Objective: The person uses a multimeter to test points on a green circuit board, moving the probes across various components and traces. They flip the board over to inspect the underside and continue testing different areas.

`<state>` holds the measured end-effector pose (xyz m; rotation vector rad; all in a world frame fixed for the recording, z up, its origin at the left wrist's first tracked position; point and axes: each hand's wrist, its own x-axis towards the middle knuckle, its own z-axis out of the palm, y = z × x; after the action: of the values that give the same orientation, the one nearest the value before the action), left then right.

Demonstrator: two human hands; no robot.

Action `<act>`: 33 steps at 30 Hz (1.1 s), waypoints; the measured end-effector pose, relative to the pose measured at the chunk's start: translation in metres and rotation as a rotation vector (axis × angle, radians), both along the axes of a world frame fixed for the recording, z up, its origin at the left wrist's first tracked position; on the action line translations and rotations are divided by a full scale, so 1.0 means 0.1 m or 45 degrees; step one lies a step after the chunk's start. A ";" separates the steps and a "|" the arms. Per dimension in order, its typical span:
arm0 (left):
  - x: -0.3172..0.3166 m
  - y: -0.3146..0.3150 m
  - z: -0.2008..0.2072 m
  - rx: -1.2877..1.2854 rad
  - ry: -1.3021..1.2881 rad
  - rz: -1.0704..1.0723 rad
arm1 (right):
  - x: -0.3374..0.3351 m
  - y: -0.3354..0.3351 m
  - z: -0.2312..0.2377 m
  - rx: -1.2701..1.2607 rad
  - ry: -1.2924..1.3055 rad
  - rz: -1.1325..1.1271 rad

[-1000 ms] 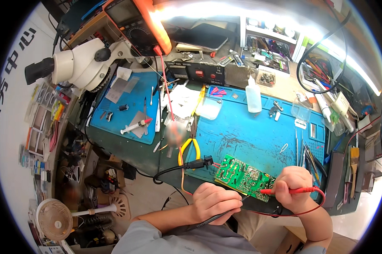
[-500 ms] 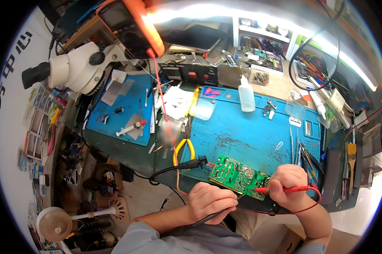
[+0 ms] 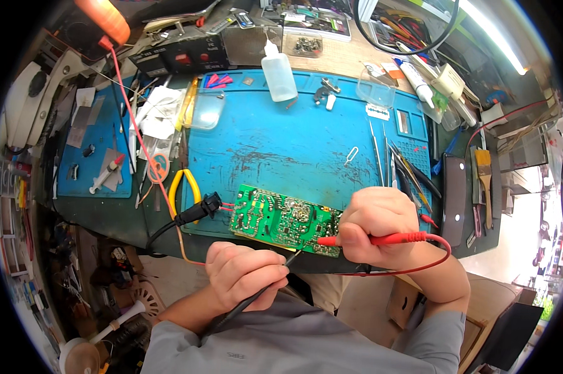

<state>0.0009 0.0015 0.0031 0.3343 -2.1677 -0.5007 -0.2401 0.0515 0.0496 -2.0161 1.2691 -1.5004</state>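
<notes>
A green circuit board (image 3: 275, 219) lies tilted along the near edge of the blue work mat (image 3: 275, 149), its soldered face up. My right hand (image 3: 378, 218) covers the board's right end, closed round a red multimeter probe (image 3: 398, 238) that points left across its lower right part. Just short of the board's near edge, my left hand (image 3: 241, 271) pinches a black multimeter probe (image 3: 251, 300). The black tip reaches the board's near edge; whether either tip touches metal I cannot tell. Thin red wires join the board's left end to a black plug connector (image 3: 199, 209).
Yellow-handled pliers (image 3: 184, 187) lie left of the board. Behind it stands a white squeeze bottle (image 3: 278, 75). Tweezers (image 3: 412, 171) and other thin tools lie at the right, near a brush (image 3: 484, 168). A red lead (image 3: 135, 118) runs down from the orange multimeter (image 3: 106, 19).
My view has swung right and downward, so the bench appears shifted left and up. Both hands still hold their probes at the board, in nearly the same places on it.
</notes>
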 end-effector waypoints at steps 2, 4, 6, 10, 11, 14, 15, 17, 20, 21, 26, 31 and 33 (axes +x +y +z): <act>0.01 0.00 0.01 0.002 -0.021 -0.001 | 0.00 0.00 -0.01 0.007 0.004 -0.003; 0.02 -0.01 0.02 0.001 -0.033 -0.005 | 0.00 -0.01 -0.01 0.003 0.003 -0.009; 0.01 -0.01 0.01 0.003 -0.023 -0.004 | -0.06 0.01 0.02 0.054 0.093 0.053; 0.01 -0.01 0.02 -0.005 -0.034 0.003 | 0.01 -0.01 -0.01 -0.009 -0.004 -0.020; 0.01 -0.01 0.02 -0.005 -0.037 0.004 | 0.02 -0.01 -0.02 -0.010 -0.004 -0.019; 0.01 -0.01 0.02 -0.004 -0.040 0.002 | 0.01 -0.01 -0.03 -0.011 0.001 -0.022; 0.00 -0.01 0.02 -0.001 -0.036 0.000 | 0.01 -0.01 -0.03 -0.010 0.003 -0.025; 0.00 -0.01 0.03 0.004 -0.033 -0.004 | 0.01 -0.01 -0.03 -0.006 0.003 -0.029; 0.00 -0.01 0.03 0.013 -0.036 -0.002 | 0.00 0.00 -0.05 -0.008 -0.007 -0.026; 0.00 -0.01 0.03 0.021 -0.032 -0.004 | 0.00 0.00 -0.05 -0.013 -0.005 -0.028; 0.03 -0.02 0.01 0.028 -0.026 -0.054 | -0.03 0.01 -0.01 -0.096 -0.071 -0.071; 0.07 -0.01 -0.09 0.048 0.145 -0.067 | -0.08 0.04 0.04 -0.078 -0.161 -0.095; 0.09 -0.02 -0.11 0.030 0.162 -0.100 | -0.08 0.04 0.02 -0.075 -0.192 -0.105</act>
<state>0.0095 -0.0004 -0.0082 0.2247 -2.0589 -0.5770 -0.2480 0.0555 0.0521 -1.8665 1.2746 -1.7108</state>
